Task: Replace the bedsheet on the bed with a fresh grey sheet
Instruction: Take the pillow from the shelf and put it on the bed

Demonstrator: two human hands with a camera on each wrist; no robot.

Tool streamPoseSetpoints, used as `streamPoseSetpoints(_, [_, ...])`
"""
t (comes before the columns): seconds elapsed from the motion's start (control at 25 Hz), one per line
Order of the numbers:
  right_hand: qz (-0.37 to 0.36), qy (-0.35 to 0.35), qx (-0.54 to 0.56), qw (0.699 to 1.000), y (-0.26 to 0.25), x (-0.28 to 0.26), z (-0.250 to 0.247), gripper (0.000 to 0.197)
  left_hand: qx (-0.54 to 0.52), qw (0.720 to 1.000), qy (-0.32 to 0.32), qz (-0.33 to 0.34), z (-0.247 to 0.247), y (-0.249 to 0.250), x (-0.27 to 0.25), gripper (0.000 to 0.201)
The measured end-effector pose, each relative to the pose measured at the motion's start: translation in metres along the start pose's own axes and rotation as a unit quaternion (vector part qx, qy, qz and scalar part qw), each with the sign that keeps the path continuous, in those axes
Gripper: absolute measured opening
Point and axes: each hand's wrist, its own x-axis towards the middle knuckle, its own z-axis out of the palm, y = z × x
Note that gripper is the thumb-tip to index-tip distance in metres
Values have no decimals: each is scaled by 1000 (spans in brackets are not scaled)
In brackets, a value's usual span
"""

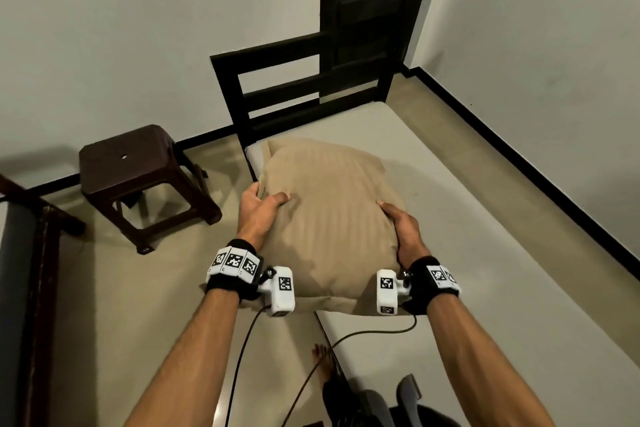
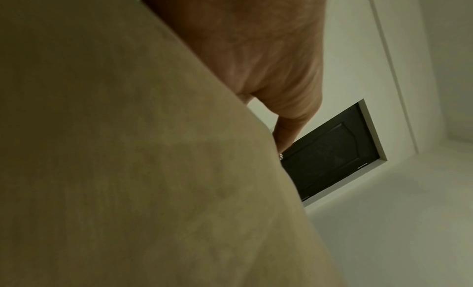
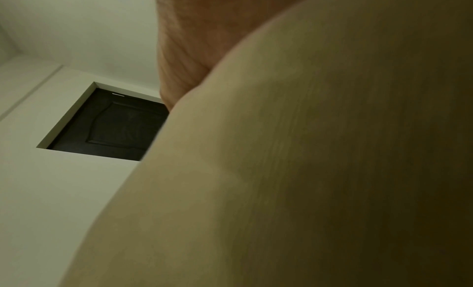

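While the left hand (image 1: 259, 210) and right hand (image 1: 401, 227) each clutch a side of the tan pillow (image 1: 325, 215), it sits above the bed's (image 1: 467, 253) near-left edge. Left stands a brown stool (image 1: 138, 166); farther off, the dark headboard (image 1: 294, 87).

The pillow (image 1: 325, 218) is showing as soft tan cloth, matt, woven in faint stripes, and it is dimpling under the left hand (image 1: 258, 210) and the right hand (image 1: 403, 229). The bed (image 1: 467, 218) is looking like smooth, matt pale fabric, with a headboard (image 1: 298, 87) of dark, dull-finished wood at its far end. To the left, the brown stool (image 1: 138, 170) is catching the light like glossy moulded plastic.
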Motion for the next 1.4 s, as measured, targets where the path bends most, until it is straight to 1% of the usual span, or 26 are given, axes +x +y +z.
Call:
streamPoseSetpoints(0.08, [4,9,10,1000,-11,28,25,49,9,1000,-9,6,-2,16,38,35])
streamPoseSetpoints(0.24, [10,22,26,999,-29,74,70,47,26,999,-24,10,-8,34,111,60])
streamPoseSetpoints(0.36, [12,31,39,999,-41,107,103,47,29,999,-32,9,-15,44,161,73])
streamPoseSetpoints(0.48, [7,44,50,998,-50,141,140,45,45,998,-43,4,-20,53,224,83])
streamPoseSetpoints(0.6, [2,83,69,994,-57,174,173,44,71,995,-67,9,-18,60,301,90])
streamPoseSetpoints(0.72, [2,127,86,988,-69,203,201,43,107,988,-113,14,-11,80,364,97])
streamPoseSetpoints(0.8, [-8,168,100,981,-81,219,220,38,140,978,-156,18,-5,99,402,95])
streamPoseSetpoints(0.84, [-13,183,107,977,-87,228,233,36,165,969,-182,29,-1,108,426,92])
streamPoseSetpoints(0.92, [-3,208,127,970,-88,246,247,38,201,953,-222,38,12,119,467,84])
streamPoseSetpoints(1.08, [8,268,160,950,-85,284,255,40,238,928,-283,40,51,129,525,70])
streamPoseSetpoints(1.16, [11,294,169,941,-87,313,253,41,258,914,-312,37,75,130,554,69])
streamPoseSetpoints(1.2, [12,303,169,938,-87,328,252,41,270,905,-325,38,87,129,567,68])
streamPoseSetpoints(1.32, [21,332,176,926,-92,374,251,41,283,897,-335,48,122,134,605,63])
streamPoseSetpoints(1.36, [21,331,175,927,-96,385,252,41,284,894,-345,48,132,136,617,62])
streamPoseSetpoints(1.4, [25,339,183,922,-99,403,253,41,295,885,-357,49,149,138,636,60])
